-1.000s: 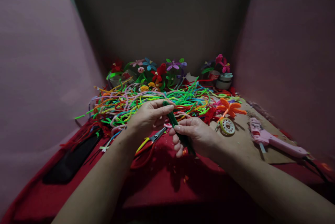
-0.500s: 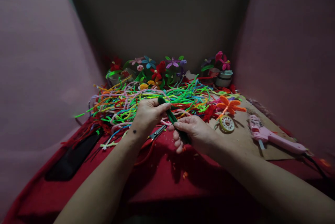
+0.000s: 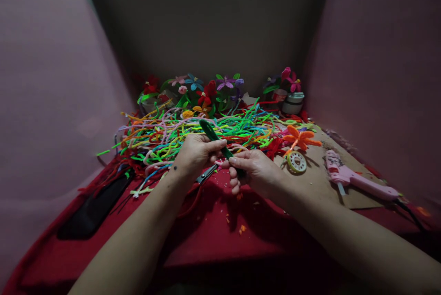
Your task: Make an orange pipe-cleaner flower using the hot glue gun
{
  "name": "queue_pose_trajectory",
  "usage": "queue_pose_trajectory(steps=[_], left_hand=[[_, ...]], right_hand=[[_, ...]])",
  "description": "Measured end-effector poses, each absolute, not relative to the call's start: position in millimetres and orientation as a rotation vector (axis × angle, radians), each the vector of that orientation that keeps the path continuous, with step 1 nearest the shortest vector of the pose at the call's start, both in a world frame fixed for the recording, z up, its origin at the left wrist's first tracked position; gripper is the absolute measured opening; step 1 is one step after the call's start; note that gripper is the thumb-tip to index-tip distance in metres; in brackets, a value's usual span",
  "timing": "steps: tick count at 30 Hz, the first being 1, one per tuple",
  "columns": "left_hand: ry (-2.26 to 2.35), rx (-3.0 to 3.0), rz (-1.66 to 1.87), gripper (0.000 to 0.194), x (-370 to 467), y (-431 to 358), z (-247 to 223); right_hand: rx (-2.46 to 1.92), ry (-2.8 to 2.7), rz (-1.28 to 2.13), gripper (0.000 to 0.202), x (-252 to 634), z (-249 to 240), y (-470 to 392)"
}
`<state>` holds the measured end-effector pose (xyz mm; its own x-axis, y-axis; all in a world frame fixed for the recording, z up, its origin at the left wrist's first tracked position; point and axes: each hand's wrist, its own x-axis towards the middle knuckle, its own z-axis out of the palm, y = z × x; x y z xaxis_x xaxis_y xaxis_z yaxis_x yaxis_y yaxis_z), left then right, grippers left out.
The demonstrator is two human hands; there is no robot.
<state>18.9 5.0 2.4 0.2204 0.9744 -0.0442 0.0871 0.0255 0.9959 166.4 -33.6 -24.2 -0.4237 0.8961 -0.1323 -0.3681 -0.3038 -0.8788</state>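
A dark green fuzzy strip (image 3: 209, 130), bent into a narrow loop at its upper end, slants between my hands. My left hand (image 3: 200, 149) pinches it around the middle with thumb and fingers, and the loop stands out above. Lower down, my right hand (image 3: 252, 166) grips the other end between thumb and forefinger, its remaining fingers curled beneath. Under and between the hands lie scissors (image 3: 206, 174) with red handles, partly hidden by my left arm. Behind is a wide heap of coloured fuzzy stems (image 3: 165, 134).
On the right, cardboard (image 3: 320, 180) bears a pink glue gun (image 3: 365, 184), an orange flower (image 3: 301, 137) and a yellow-rimmed spool (image 3: 296, 162). A black phone-like slab (image 3: 93, 207) lies left on the red cloth (image 3: 213, 240). Fuzzy flowers (image 3: 225, 82) stand at the back.
My left hand has slid down the green strip, closer to my right hand. More of the looped end now shows above it. The view has shifted slightly.
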Motion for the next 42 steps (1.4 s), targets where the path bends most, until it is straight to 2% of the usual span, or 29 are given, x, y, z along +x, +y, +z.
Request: queue_pose_trajectory(steps=[10,16,22,27,34,39,42], left_hand=[[1.128,1.274,1.041,0.034,21.0,2.3,3.4],[0.991,1.222,1.022,0.029,17.6,6.4,2.3],[0.84,1.15,1.178,0.026,5.5,13.6,12.4],[0.873,1.214,1.239,0.015,-4.8,17.2,18.9],[1.076,1.308,1.175,0.018,-7.8,18.6,19.5],[1.406,1.791,1.383,0.012,-6.7,18.3,17.1],[1.462,2.346,1.677,0.024,-5.3,10.4,21.0]], right_hand=[[-0.894,-1.048,1.768,0.016,169.3,-20.5,-30.2],[-0.878,-1.089,1.778,0.015,171.4,-22.7,-28.3],[-0.891,-1.109,1.795,0.017,172.2,-25.6,-28.1],[-0.879,-1.127,1.795,0.016,173.0,-24.7,-26.9],[-0.876,-1.18,1.797,0.015,172.5,-22.9,-29.6],[-0.926,-1.182,1.784,0.015,174.2,-20.3,-28.6],[-0.971,-1.192,1.774,0.015,175.6,-19.6,-26.8]])
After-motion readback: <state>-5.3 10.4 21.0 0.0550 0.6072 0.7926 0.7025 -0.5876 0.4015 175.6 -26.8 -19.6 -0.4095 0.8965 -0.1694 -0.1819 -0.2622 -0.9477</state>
